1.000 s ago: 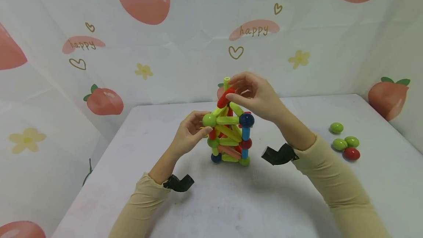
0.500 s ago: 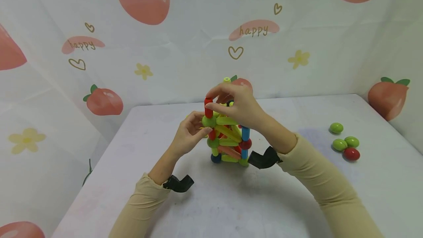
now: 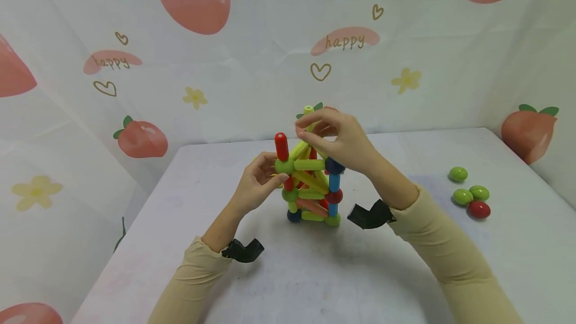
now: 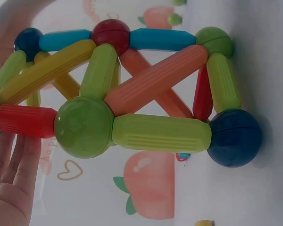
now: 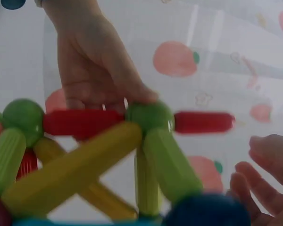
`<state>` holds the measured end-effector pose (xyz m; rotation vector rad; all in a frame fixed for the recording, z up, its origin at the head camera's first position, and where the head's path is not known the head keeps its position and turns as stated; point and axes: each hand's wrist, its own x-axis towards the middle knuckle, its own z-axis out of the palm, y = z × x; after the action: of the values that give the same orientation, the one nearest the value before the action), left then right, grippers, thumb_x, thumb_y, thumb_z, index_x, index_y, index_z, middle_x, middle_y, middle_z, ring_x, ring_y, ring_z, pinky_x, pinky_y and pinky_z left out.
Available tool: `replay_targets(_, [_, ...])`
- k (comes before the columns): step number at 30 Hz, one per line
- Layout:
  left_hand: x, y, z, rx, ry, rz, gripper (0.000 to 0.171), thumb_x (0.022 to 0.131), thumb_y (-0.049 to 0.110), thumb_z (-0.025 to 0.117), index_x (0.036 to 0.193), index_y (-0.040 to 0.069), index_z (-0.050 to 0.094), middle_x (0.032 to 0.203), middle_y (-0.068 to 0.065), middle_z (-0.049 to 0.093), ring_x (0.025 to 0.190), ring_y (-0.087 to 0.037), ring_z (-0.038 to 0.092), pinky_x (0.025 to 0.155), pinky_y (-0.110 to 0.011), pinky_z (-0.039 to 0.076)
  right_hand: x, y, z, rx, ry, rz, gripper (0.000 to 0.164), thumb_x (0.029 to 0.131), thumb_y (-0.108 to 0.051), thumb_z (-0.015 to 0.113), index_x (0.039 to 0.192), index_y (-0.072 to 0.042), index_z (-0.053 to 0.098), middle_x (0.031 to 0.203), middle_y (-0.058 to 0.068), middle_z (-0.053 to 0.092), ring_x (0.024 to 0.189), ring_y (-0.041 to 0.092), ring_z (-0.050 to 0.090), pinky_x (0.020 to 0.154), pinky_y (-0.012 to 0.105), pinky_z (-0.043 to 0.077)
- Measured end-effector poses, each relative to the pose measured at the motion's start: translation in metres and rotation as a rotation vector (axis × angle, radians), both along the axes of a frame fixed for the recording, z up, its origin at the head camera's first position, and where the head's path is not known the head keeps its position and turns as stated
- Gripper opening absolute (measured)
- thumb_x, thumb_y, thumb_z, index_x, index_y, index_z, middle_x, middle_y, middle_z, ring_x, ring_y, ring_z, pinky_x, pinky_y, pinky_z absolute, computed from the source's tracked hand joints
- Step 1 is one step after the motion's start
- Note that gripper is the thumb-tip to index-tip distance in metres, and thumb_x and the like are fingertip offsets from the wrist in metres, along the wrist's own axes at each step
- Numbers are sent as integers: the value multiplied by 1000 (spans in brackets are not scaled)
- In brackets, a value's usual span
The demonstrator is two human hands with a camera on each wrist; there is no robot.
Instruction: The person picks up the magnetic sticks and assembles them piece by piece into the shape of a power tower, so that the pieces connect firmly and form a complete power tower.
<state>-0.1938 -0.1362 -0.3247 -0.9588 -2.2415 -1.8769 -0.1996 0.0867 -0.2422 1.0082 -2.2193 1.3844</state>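
A tower (image 3: 309,165) of coloured sticks and balls stands on the table. My left hand (image 3: 256,184) steadies it at the upper left, thumb against a green ball (image 5: 149,116) and fingers behind the red stick (image 4: 26,121) below it. Another red stick (image 3: 281,147) rises from that green ball, slightly tilted, with no hand on it. My right hand (image 3: 346,139) hovers over the tower's right side, above a dark blue ball (image 3: 334,165). Its fingers are loosely bent and hold nothing. Behind it, an upright yellow-green stick (image 3: 308,110) tops the tower's back part, which is partly hidden.
On the right of the table (image 3: 382,274) lie several loose balls, among them a green ball (image 3: 458,174) and a red ball (image 3: 479,209). A printed cloth (image 3: 252,64) hangs behind the table.
My right hand carried the red stick left and stood it on the upper left green ball. It then let go and drew back right. My left hand stayed in place.
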Motion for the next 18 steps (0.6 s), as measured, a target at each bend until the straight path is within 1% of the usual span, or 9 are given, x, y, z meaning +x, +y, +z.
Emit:
replay_targets(2, [1, 0, 1, -4, -2, 6, 37, 86, -3, 60, 119, -9, 44, 112, -30, 54, 94, -2, 60, 85, -19, 53, -8, 11, -6, -48, -33, -55, 18, 86, -6, 65, 103, 0, 66, 98, 11, 66, 74, 9, 62, 73, 17, 53])
replay_targets(4, [1, 0, 1, -8, 5, 11, 37, 86, -3, 60, 119, -9, 45, 112, -30, 54, 94, -2, 60, 85, -20, 53, -18, 23, -15, -63, -83, -125, 18, 88, -8, 62, 103, 1, 65, 100, 13, 66, 75, 11, 62, 70, 16, 52])
replay_targets(6, [1, 0, 1, -9, 10, 13, 37, 86, -4, 60, 119, -9, 45, 111, -29, 54, 93, -3, 60, 84, -20, 53, -31, 33, -26, -26, -157, -191, 20, 91, -14, 60, 104, 0, 64, 101, 14, 65, 77, 15, 61, 66, 17, 50])
replay_targets(8, [1, 0, 1, -8, 10, 15, 36, 86, -4, 60, 118, -9, 45, 110, -29, 54, 93, -3, 60, 83, -20, 53, -45, 43, -42, 50, -251, -241, 24, 93, -20, 57, 106, -2, 64, 103, 15, 64, 82, 19, 60, 66, 19, 49])
replay_targets(10, [1, 0, 1, -5, 6, 15, 36, 86, -4, 60, 118, -9, 45, 110, -29, 54, 92, -3, 60, 83, -19, 53, -58, 50, -61, 127, -352, -254, 28, 93, -24, 57, 109, -2, 63, 108, 16, 63, 89, 26, 61, 69, 23, 49])
replay_targets(13, [0, 0, -1, -1, -5, 12, 36, 86, -4, 60, 118, -10, 45, 110, -27, 54, 92, -3, 60, 83, -19, 53, -75, 60, -92, 232, -488, -251, 30, 93, -25, 58, 112, -3, 62, 114, 18, 62, 99, 33, 60, 77, 31, 52])
replay_targets(16, [-1, 0, -2, 2, -3, 12, 36, 86, -3, 60, 118, -10, 45, 108, -22, 56, 93, -3, 60, 83, -20, 53, -85, 66, -118, 335, -548, -236, 31, 91, -22, 60, 113, -1, 62, 114, 20, 61, 104, 36, 57, 83, 38, 52])
replay_targets(18, [-1, 0, -2, 4, 0, 14, 36, 86, -3, 61, 118, -10, 45, 107, -19, 57, 93, -3, 60, 83, -20, 53, -90, 68, -131, 382, -554, -231, 30, 89, -20, 62, 111, 0, 63, 112, 22, 62, 104, 35, 55, 83, 39, 51])
